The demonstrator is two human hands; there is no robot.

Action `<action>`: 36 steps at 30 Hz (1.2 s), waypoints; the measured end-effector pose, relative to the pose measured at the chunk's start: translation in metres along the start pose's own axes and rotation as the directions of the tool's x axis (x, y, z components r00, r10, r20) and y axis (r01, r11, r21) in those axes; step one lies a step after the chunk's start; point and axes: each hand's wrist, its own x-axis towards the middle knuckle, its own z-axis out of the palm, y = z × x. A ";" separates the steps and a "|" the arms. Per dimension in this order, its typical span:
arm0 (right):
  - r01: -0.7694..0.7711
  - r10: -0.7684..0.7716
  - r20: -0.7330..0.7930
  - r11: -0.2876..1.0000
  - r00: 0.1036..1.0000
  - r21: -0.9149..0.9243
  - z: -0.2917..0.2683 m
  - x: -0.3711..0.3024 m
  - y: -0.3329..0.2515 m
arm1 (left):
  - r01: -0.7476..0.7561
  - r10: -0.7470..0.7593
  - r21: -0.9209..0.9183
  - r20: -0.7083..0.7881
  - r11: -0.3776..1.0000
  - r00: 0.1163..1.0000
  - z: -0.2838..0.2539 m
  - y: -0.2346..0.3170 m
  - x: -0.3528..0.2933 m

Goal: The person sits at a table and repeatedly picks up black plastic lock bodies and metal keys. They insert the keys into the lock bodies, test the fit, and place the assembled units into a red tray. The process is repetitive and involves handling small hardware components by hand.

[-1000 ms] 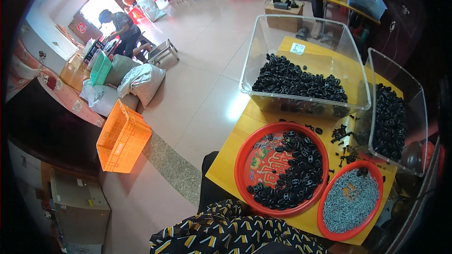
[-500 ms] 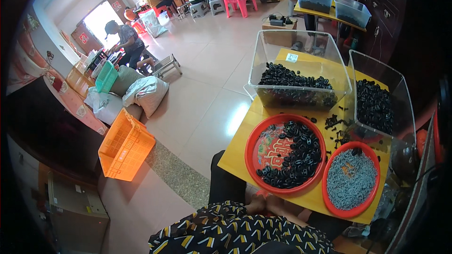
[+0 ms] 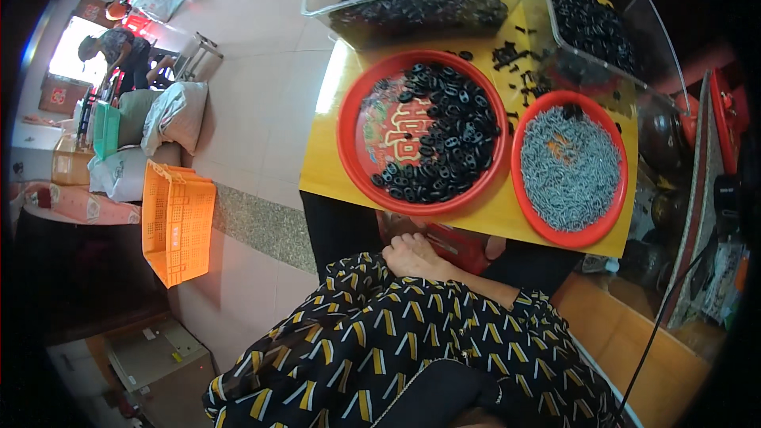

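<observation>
My right hand (image 3: 414,257) rests in my lap, below the table's near edge, with its fingers curled in. Whether anything is inside them is hidden. My left sleeve ends against it, and the left hand's fingers cannot be made out there. Nearest on the yellow table (image 3: 321,162) is a round red tray (image 3: 346,150) with a pile of small black oval plastic pieces (image 3: 452,143) having two holes. To its right, a smaller red tray (image 3: 517,154) is full of small grey metal screws (image 3: 571,182). Neither tray is touched by a hand.
Two clear plastic bins (image 3: 317,9) (image 3: 674,71) of black parts stand behind the trays, with loose black pieces (image 3: 507,54) between. An orange basket (image 3: 178,222) and stuffed sacks (image 3: 176,117) are on the floor at left. Another person (image 3: 123,47) bends farther back.
My view has tilted downward, so the table and trays sit higher and more of my lap shows. Both hands stay together in my lap; the right one shows more clearly.
</observation>
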 end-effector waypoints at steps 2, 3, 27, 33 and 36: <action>0.010 -0.011 -0.021 1.000 1.000 -0.024 0.003 -0.001 -0.003 | 0.020 -0.020 0.002 0.005 1.000 1.000 0.001 -0.002 -0.001; 0.004 -0.005 -0.028 1.000 1.000 -0.024 0.003 -0.004 -0.003 | 0.028 -0.028 0.006 0.010 1.000 1.000 0.003 -0.004 -0.002; -0.070 -0.023 -0.591 0.988 0.806 -0.134 -0.189 0.061 0.029 | 0.016 -0.013 -0.049 0.052 0.999 0.999 -0.005 -0.002 0.007; -0.115 -0.041 -0.468 0.948 0.883 -0.298 -0.187 0.106 0.045 | -0.006 0.009 -0.053 0.059 0.999 0.998 -0.007 -0.005 0.008; -0.167 -0.029 -0.489 0.921 0.872 -0.353 -0.181 0.108 0.052 | -0.047 0.049 -0.038 0.070 0.998 0.996 -0.005 0.005 0.010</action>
